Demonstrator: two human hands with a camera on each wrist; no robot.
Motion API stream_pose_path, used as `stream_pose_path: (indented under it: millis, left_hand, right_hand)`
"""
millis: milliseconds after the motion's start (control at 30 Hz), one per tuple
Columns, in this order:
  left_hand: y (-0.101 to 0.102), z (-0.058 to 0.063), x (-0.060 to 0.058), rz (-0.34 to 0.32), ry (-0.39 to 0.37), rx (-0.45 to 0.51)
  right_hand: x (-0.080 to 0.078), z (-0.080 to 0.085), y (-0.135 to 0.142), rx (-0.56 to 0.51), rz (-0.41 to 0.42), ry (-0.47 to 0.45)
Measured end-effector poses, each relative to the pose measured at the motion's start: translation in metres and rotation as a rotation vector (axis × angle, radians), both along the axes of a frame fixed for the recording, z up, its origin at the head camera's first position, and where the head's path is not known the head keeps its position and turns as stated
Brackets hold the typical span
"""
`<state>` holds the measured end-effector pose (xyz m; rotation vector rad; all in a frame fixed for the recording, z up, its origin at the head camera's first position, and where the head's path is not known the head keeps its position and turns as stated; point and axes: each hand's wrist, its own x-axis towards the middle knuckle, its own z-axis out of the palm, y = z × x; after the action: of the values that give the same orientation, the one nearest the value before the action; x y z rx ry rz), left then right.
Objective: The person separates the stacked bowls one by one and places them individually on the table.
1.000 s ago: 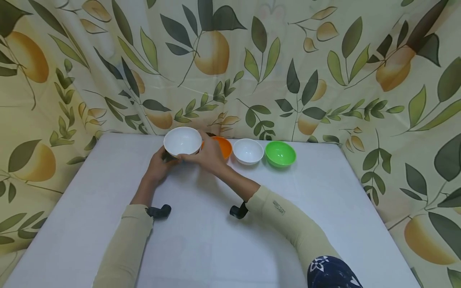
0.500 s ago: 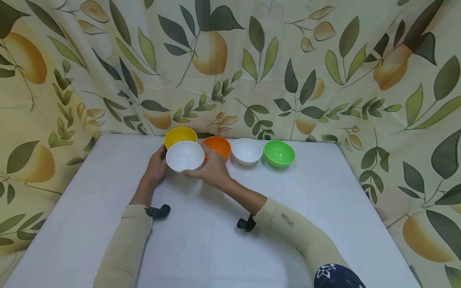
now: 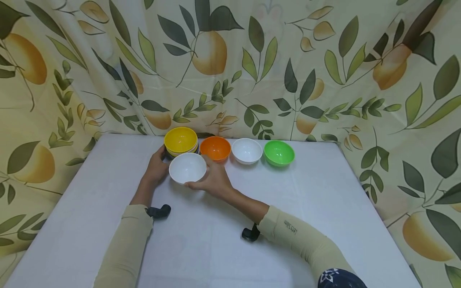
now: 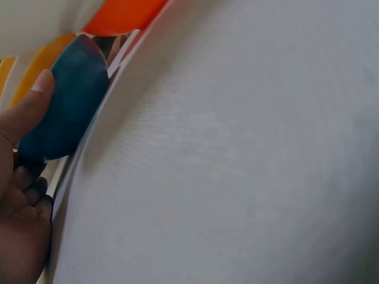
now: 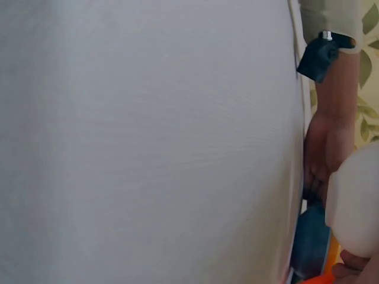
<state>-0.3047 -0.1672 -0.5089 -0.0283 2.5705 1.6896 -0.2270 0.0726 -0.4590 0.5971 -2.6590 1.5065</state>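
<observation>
From the head camera, the right hand (image 3: 213,179) cupped a white bowl (image 3: 187,168), fingers curled under its near rim and thumb up its right side; the bowl sat low over the table (image 3: 216,248), just in front of the stack. The left hand (image 3: 157,167) was just left of that bowl, its fingers curled round the base of a stack topped by a yellow bowl (image 3: 180,140). Beyond the right fingers, an orange bowl (image 3: 215,148), a second white bowl (image 3: 247,151) and a green bowl (image 3: 279,153) stood in a row, mouths up, with a leaf-print curtain (image 3: 324,72) behind. A black wrist mount (image 3: 158,211) showed at the left cuff.

Left wrist view: the thumb (image 4: 26,109) lay pressed on a dark blue bowl (image 4: 71,106), which the head view barely showed under the yellow one. The curled fingers (image 4: 26,189) lay below it. An orange rim (image 4: 118,13) sat past the thumb tip. White cloth filled the rest.

Right wrist view: the white bowl's (image 5: 355,204) outer wall showed at the right edge, with a fingertip (image 5: 352,266) beneath it. The grip itself was mostly out of frame here. The left hand (image 5: 323,151) showed across the cloth, fingers on the blue bowl (image 5: 311,239).
</observation>
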Motion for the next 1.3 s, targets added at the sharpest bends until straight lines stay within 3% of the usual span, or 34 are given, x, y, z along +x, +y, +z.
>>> stream_pose_path:
  millis: [600,1000,1300]
  left_hand:
    - [0.002,-0.003,0.003,-0.008,0.034,-0.017]
    - [0.003,-0.002,0.002,-0.009,0.012,-0.026]
    - [0.002,-0.005,0.003,-0.022,0.056,-0.023]
  right_hand:
    - [-0.003,-0.019,0.01,0.066,0.01,-0.074]
    - [-0.004,-0.015,0.01,0.125,-0.012,-0.104]
    - [-0.003,-0.013,0.01,0.134,-0.022,-0.123]
